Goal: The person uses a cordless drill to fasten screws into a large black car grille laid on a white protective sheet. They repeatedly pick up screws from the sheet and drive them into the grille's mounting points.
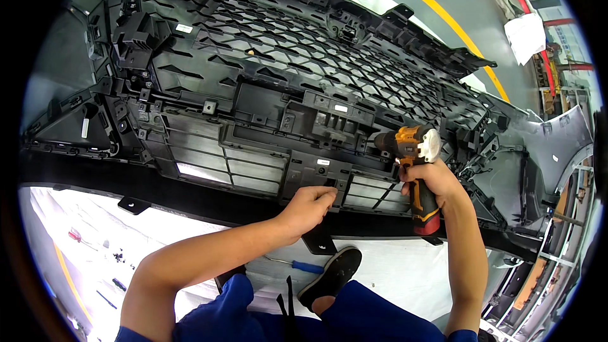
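A large black car bumper with a mesh grille (272,35) lies before me, its inner side facing up. My right hand (432,180) is wrapped round the grip of an orange and black cordless drill (415,142) with a red base. The drill's nose points left over the bumper's lower middle. My left hand (311,208) rests at the lower centre bracket (316,174), fingers pinched together. Whatever those fingers hold, if anything, is hidden. A small white label (323,162) sits on the bracket just above them.
White sheeting (209,215) covers the floor below the bumper. A blue-handled screwdriver (307,267) lies by my shoe (332,275). A red-handled tool (75,235) and small dark parts (118,256) lie at lower left. A metal rack (551,259) stands at right, beside a grey body panel (557,142).
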A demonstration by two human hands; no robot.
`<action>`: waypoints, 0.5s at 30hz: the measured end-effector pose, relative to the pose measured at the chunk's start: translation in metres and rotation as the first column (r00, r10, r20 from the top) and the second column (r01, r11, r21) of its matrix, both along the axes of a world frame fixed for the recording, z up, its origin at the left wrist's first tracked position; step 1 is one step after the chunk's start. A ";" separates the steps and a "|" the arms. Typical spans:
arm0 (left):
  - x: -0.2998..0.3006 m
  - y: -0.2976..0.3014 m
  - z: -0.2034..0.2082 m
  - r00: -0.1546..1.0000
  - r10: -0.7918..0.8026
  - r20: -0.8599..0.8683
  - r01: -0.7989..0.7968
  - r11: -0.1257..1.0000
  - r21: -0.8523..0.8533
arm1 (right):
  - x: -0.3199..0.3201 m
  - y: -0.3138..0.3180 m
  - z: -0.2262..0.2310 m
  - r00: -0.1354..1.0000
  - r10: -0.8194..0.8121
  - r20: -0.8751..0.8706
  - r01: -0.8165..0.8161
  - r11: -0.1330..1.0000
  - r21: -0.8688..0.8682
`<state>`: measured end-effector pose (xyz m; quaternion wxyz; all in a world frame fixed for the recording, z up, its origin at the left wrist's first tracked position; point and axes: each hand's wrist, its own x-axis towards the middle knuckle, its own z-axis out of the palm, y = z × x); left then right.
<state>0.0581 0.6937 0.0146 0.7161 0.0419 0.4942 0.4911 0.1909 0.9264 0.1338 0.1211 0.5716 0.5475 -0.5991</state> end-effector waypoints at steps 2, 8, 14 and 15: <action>0.003 -0.001 -0.002 0.999 0.010 0.033 -0.010 1.000 0.011 | 0.009 0.004 -0.003 0.963 0.268 0.020 -0.268 0.955 0.129; -0.001 -0.006 0.005 0.996 0.035 0.079 -0.036 0.999 0.017 | -0.017 -0.005 0.015 0.883 0.456 0.112 -0.465 0.881 0.085; -0.011 -0.006 0.006 0.973 0.170 0.154 -0.173 0.985 0.008 | 0.013 0.007 0.020 0.951 0.298 -0.082 -0.285 0.949 0.136; -0.014 -0.007 0.003 0.965 0.198 0.169 -0.204 0.979 0.016 | 0.020 -0.001 0.022 0.942 0.308 -0.131 -0.289 0.946 0.146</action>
